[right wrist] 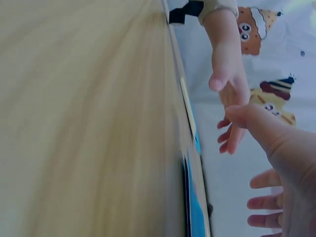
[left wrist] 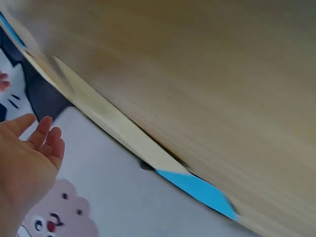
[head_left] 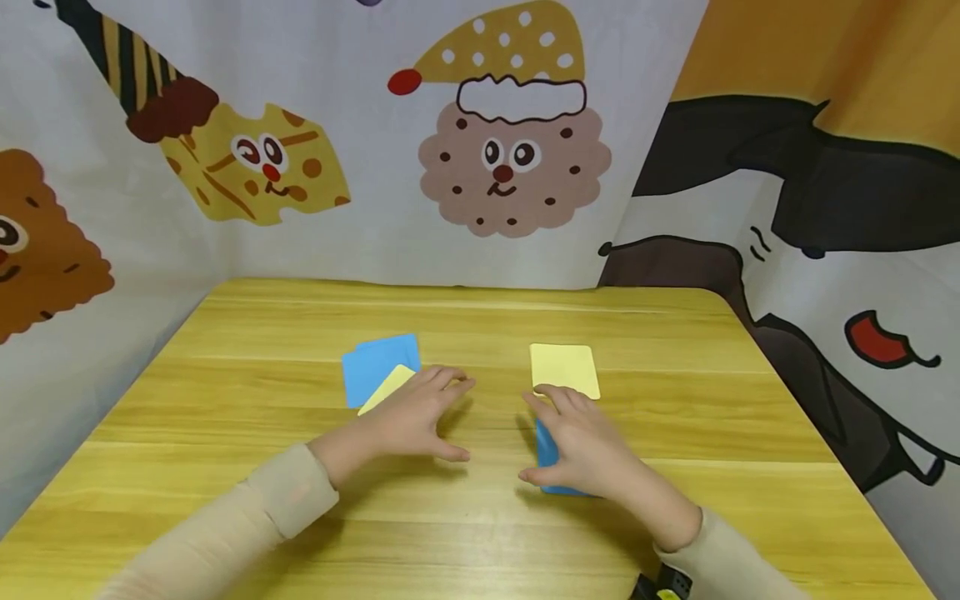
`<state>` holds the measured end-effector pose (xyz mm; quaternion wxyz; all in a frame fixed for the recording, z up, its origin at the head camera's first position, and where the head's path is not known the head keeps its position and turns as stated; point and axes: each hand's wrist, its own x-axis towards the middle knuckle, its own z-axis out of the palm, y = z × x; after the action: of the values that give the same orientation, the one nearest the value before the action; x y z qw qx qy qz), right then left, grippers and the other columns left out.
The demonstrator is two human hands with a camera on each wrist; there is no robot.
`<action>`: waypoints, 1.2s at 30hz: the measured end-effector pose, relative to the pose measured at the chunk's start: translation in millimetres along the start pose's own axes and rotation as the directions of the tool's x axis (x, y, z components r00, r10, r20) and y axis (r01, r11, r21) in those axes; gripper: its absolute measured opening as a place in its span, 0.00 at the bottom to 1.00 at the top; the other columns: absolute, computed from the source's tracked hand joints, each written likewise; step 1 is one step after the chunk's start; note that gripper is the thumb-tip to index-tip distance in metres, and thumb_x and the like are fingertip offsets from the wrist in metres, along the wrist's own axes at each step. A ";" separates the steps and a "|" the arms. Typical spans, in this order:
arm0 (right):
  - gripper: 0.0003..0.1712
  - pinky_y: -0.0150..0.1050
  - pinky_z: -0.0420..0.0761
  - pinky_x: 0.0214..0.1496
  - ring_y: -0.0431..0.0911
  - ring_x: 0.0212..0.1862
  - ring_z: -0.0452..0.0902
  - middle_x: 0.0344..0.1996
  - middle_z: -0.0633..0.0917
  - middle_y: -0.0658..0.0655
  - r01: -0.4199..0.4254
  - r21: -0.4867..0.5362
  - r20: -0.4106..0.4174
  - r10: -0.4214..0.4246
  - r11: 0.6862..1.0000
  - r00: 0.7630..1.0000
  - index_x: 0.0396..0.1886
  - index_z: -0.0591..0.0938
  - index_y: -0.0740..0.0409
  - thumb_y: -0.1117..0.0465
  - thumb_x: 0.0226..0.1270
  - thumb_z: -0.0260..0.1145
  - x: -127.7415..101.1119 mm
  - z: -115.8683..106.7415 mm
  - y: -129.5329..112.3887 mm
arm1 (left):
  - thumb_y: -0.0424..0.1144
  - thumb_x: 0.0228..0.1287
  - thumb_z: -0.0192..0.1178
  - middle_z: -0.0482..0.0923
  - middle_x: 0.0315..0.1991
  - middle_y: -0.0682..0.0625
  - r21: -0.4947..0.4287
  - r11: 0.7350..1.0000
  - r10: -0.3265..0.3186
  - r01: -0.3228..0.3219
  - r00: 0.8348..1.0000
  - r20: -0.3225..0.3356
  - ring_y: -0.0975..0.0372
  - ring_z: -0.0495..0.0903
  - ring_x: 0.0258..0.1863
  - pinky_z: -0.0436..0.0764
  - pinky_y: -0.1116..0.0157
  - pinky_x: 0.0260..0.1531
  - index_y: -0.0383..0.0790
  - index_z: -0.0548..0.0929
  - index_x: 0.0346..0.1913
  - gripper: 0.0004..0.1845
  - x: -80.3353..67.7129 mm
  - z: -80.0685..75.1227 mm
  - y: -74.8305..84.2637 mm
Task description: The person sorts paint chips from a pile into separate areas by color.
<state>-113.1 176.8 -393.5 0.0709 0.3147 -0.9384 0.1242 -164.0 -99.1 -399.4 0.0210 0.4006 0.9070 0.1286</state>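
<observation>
Beige sleeves nearest my head camera, both forearms on desk (head_left: 675, 333). Right hand (head_left: 581, 446) hovers low, fingers relaxed and spread, holding nothing; blue card (head_left: 545, 450) lies flat beneath it, mostly covered. Yellow card (head_left: 564, 368) lies on desk just beyond its fingertips. Left hand (head_left: 416, 417) also loose, fingers spread, gripping nothing that I see, beside a tilted yellow card (head_left: 385, 388) lying on blue cards (head_left: 375, 364). Wrist views blurred.
</observation>
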 end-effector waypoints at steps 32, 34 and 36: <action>0.62 0.55 0.60 0.66 0.59 0.66 0.60 0.66 0.65 0.64 -0.115 0.041 0.169 0.106 0.993 0.980 0.72 0.61 0.64 0.28 0.46 0.68 85.8 45.9 -74.1 | 0.72 0.38 0.68 0.58 0.70 0.38 -0.046 0.999 -0.020 0.024 0.997 0.073 0.44 0.55 0.68 0.58 0.40 0.61 0.30 0.60 0.71 0.63 -44.4 -16.4 -90.6; 0.63 0.55 0.60 0.66 0.58 0.66 0.60 0.66 0.65 0.64 -0.124 0.044 0.171 0.115 0.991 0.978 0.72 0.61 0.64 0.28 0.46 0.69 89.5 50.0 -76.1 | 0.73 0.37 0.67 0.57 0.70 0.38 -0.031 0.999 -0.026 0.029 0.996 0.086 0.44 0.55 0.69 0.57 0.40 0.61 0.31 0.59 0.71 0.64 -44.7 -16.4 -92.6; 0.63 0.54 0.61 0.65 0.58 0.66 0.60 0.66 0.65 0.64 -0.131 0.043 0.173 0.122 0.990 0.977 0.72 0.61 0.64 0.28 0.46 0.68 93.3 55.0 -77.7 | 0.72 0.37 0.68 0.58 0.70 0.38 -0.025 0.999 -0.026 0.028 0.996 0.091 0.43 0.55 0.68 0.57 0.40 0.62 0.30 0.59 0.71 0.64 -44.7 -16.7 -93.8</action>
<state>-142.7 48.2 -411.9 -0.0261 0.2657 -0.9554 0.1265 -203.7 -196.0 -409.6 0.0690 0.3932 0.9087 0.1218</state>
